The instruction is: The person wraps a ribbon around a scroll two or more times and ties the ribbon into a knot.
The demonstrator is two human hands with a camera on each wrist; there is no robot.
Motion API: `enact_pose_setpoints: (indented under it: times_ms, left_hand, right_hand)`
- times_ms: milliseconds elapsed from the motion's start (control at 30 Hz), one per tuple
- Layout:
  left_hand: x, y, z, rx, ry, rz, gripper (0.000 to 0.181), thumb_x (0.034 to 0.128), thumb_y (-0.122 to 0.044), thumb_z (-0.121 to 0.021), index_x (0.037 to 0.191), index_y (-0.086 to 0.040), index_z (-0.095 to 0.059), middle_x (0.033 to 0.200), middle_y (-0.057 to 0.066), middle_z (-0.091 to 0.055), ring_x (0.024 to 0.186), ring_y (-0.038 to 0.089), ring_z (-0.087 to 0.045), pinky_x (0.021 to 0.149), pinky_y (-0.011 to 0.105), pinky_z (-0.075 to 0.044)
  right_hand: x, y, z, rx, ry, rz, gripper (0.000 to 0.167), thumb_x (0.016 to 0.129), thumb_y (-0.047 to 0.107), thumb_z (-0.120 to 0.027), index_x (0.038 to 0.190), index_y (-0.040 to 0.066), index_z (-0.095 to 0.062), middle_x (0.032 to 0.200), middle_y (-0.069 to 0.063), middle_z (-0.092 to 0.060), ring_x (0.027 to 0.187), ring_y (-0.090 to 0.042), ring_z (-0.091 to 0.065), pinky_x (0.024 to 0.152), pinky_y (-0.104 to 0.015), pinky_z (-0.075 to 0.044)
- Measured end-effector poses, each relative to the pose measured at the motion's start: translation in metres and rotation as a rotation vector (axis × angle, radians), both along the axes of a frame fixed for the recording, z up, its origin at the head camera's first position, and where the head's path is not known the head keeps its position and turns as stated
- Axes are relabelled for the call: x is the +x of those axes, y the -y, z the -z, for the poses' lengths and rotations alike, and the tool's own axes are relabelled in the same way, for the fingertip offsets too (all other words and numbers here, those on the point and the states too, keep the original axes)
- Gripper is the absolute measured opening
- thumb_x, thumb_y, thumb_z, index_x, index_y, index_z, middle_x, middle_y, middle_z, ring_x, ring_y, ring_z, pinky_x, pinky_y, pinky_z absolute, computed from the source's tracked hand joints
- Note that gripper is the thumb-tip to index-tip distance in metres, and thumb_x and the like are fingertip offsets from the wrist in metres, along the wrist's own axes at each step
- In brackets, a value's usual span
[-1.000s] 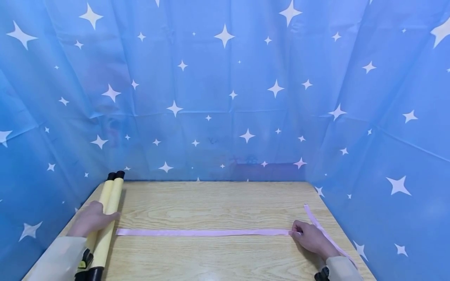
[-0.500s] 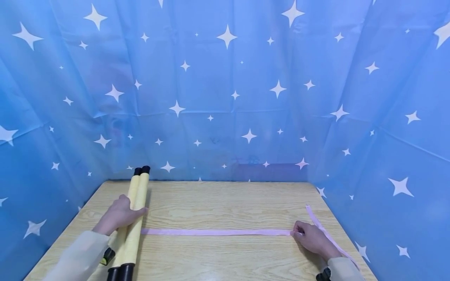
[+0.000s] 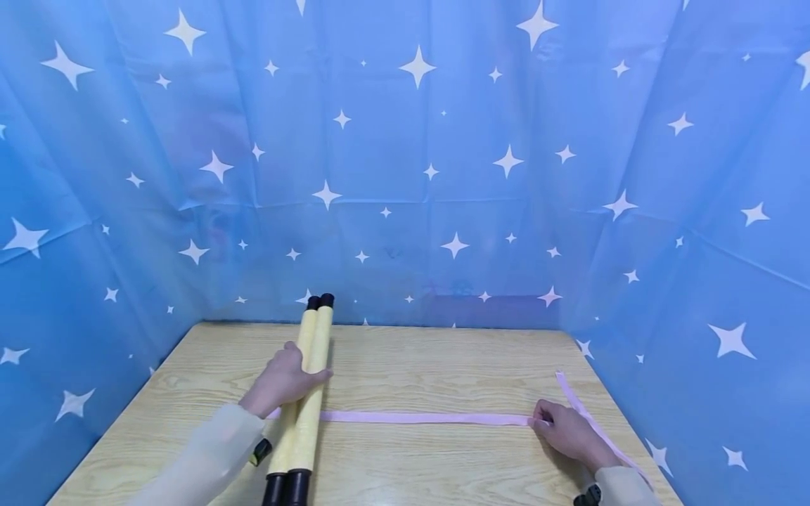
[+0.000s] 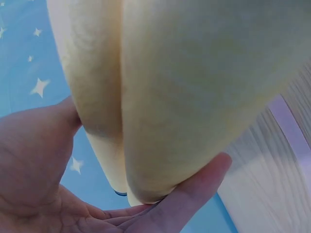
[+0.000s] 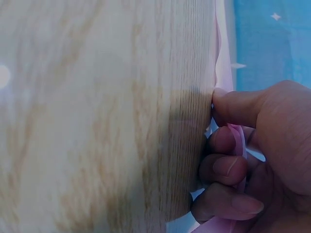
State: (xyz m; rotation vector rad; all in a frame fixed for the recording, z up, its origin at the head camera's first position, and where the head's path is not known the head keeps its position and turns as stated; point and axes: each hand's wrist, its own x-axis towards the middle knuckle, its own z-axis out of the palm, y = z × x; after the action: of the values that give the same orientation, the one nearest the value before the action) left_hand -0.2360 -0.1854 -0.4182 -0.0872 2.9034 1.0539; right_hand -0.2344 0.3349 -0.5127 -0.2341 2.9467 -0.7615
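Observation:
Two cream rolls with black end caps (image 3: 310,393) lie side by side, tilted slightly, across a pink ribbon (image 3: 424,417) on the table. My left hand (image 3: 285,379) grips both rolls around their middle; in the left wrist view the rolls (image 4: 184,97) fill the space between thumb and fingers of the hand (image 4: 34,160). At the right, my right hand (image 3: 569,430) pinches the ribbon, and in the right wrist view the ribbon (image 5: 223,63) runs under the thumb and through the curled fingers of the hand (image 5: 286,131).
The wood-grain table (image 3: 430,358) is enclosed by a blue curtain (image 3: 380,154) with white stars at the back and sides. Beyond my right hand, the ribbon's other stretch (image 3: 572,397) slants along the table's right side.
My left hand has moved the two rolls to the right over the ribbon, whose left end now shows a little on their left side. My right hand has stayed on the ribbon.

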Motion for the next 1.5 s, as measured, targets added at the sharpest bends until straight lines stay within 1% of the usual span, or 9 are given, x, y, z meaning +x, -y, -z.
enact_pose_setpoints:
  times_ms: [200, 400, 633, 900, 1033, 1133, 1333, 1400, 1500]
  left_hand:
    - [-0.003, -0.038, 0.007, 0.015, -0.025, 0.003, 0.079, 0.0839, -0.040, -0.083, 0.124, 0.013, -0.042, 0.085, 0.017, -0.056, 0.066, 0.024, -0.061, 0.052, 0.034, -0.057]
    - [-0.004, -0.071, 0.013, 0.041, -0.032, 0.010, 0.072, 0.0834, -0.040, -0.084, 0.120, 0.008, -0.044, 0.085, 0.014, -0.055, 0.068, 0.023, -0.059, 0.055, 0.033, -0.054]
    - [-0.002, -0.101, 0.021, 0.062, -0.050, 0.047, 0.073, 0.0822, -0.039, -0.085, 0.120, 0.009, -0.044, 0.082, 0.014, -0.055, 0.066, 0.023, -0.059, 0.054, 0.033, -0.054]
    - [-0.002, -0.135, 0.029, 0.082, -0.081, 0.052, 0.070, 0.0807, -0.035, -0.086, 0.117, 0.010, -0.045, 0.080, 0.014, -0.055, 0.065, 0.023, -0.058, 0.054, 0.035, -0.055]
    - [-0.004, -0.150, 0.035, 0.050, -0.124, 0.062, 0.067, 0.0800, -0.032, -0.087, 0.111, 0.010, -0.046, 0.076, 0.012, -0.054, 0.062, 0.022, -0.057, 0.052, 0.034, -0.054]
    - [-0.006, -0.161, 0.042, 0.009, -0.156, 0.064, 0.066, 0.0788, -0.031, -0.087, 0.109, 0.011, -0.047, 0.075, 0.012, -0.053, 0.063, 0.022, -0.056, 0.055, 0.036, -0.054]
    - [-0.006, -0.180, 0.053, -0.057, -0.184, 0.085, 0.067, 0.0767, -0.029, -0.087, 0.109, 0.015, -0.048, 0.080, 0.013, -0.053, 0.068, 0.022, -0.056, 0.060, 0.038, -0.057]
    - [-0.006, -0.185, 0.057, -0.095, -0.205, 0.090, 0.067, 0.0760, -0.028, -0.087, 0.108, 0.017, -0.049, 0.082, 0.015, -0.053, 0.069, 0.023, -0.055, 0.058, 0.037, -0.057]
    - [-0.005, -0.191, 0.062, -0.137, -0.225, 0.075, 0.067, 0.0753, -0.027, -0.086, 0.108, 0.019, -0.050, 0.083, 0.017, -0.054, 0.069, 0.023, -0.054, 0.054, 0.036, -0.056]
  right_hand:
    - [0.002, -0.001, 0.001, -0.005, -0.008, -0.026, 0.018, 0.101, 0.027, -0.065, 0.088, 0.018, -0.058, 0.068, 0.005, -0.049, 0.057, -0.007, -0.038, 0.057, -0.024, -0.031]
    - [0.002, 0.000, 0.000, -0.001, -0.016, -0.024, 0.018, 0.101, 0.027, -0.065, 0.087, 0.018, -0.057, 0.068, 0.005, -0.048, 0.057, -0.008, -0.037, 0.057, -0.024, -0.030]
    - [0.001, 0.001, -0.001, -0.006, -0.006, -0.003, 0.018, 0.100, 0.024, -0.066, 0.085, 0.019, -0.057, 0.067, 0.004, -0.048, 0.057, -0.008, -0.038, 0.057, -0.024, -0.031]
    - [0.002, 0.000, -0.002, -0.008, 0.001, 0.009, 0.018, 0.100, 0.024, -0.066, 0.085, 0.019, -0.057, 0.067, 0.004, -0.047, 0.057, -0.008, -0.038, 0.058, -0.024, -0.031]
    - [0.002, -0.001, -0.003, -0.009, -0.009, 0.009, 0.018, 0.100, 0.024, -0.066, 0.085, 0.019, -0.057, 0.067, 0.004, -0.047, 0.057, -0.009, -0.038, 0.057, -0.024, -0.030]
    - [0.002, -0.001, -0.003, -0.008, -0.013, 0.004, 0.018, 0.100, 0.026, -0.066, 0.086, 0.019, -0.057, 0.067, 0.004, -0.046, 0.057, -0.008, -0.037, 0.057, -0.024, -0.030]
    - [0.003, -0.001, -0.003, -0.009, -0.023, 0.001, 0.019, 0.100, 0.027, -0.067, 0.086, 0.018, -0.056, 0.067, 0.004, -0.046, 0.058, -0.008, -0.037, 0.057, -0.024, -0.030]
    - [0.004, 0.000, -0.003, -0.012, -0.026, 0.000, 0.019, 0.099, 0.027, -0.067, 0.086, 0.018, -0.056, 0.067, 0.004, -0.046, 0.058, -0.008, -0.037, 0.057, -0.024, -0.030]
    - [0.003, 0.000, -0.002, -0.020, -0.019, 0.000, 0.019, 0.100, 0.027, -0.066, 0.086, 0.018, -0.056, 0.067, 0.004, -0.045, 0.057, -0.008, -0.037, 0.057, -0.024, -0.030]
